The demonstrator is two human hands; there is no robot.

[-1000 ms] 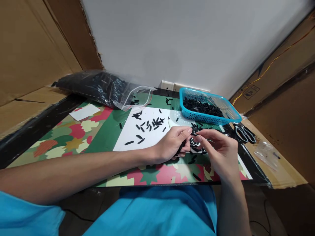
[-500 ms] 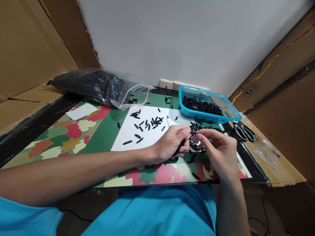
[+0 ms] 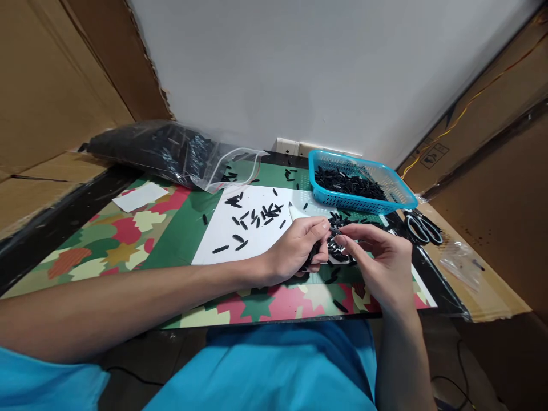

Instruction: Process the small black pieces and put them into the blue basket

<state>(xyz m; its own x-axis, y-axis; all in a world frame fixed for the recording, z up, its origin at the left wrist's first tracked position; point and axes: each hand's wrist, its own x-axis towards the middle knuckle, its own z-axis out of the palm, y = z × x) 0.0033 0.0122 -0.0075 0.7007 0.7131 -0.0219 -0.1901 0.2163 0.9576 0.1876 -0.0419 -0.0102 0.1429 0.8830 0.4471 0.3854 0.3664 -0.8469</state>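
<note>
My left hand (image 3: 295, 251) is closed around several small, slim black pieces (image 3: 311, 256), whose ends show below its fingers. Its thumb and forefinger grip one end of a thin black piece (image 3: 335, 231). From the other side my right hand (image 3: 385, 257) pinches that same piece between thumb and forefinger. Just behind and under the hands lies a heap of like black pieces (image 3: 340, 256), partly hidden by the fingers. More loose black pieces (image 3: 270, 213) are scattered on a white sheet (image 3: 265, 242) to the left. What exactly the pieces are, I cannot tell.
Behind the hands stands a blue plastic basket (image 3: 349, 201) filled with black pieces. A clear zip bag (image 3: 149, 149) of dark contents lies at back left, near a small white paper (image 3: 140, 197). Scissors (image 3: 422, 228) and a crumpled plastic bag (image 3: 460, 265) lie at right. Cardboard (image 3: 483, 188) flanks the table.
The view has shifted very slightly. Both hands stay together at the same spot, still pinching the thin black piece, with only a small movement of the fingertips.
</note>
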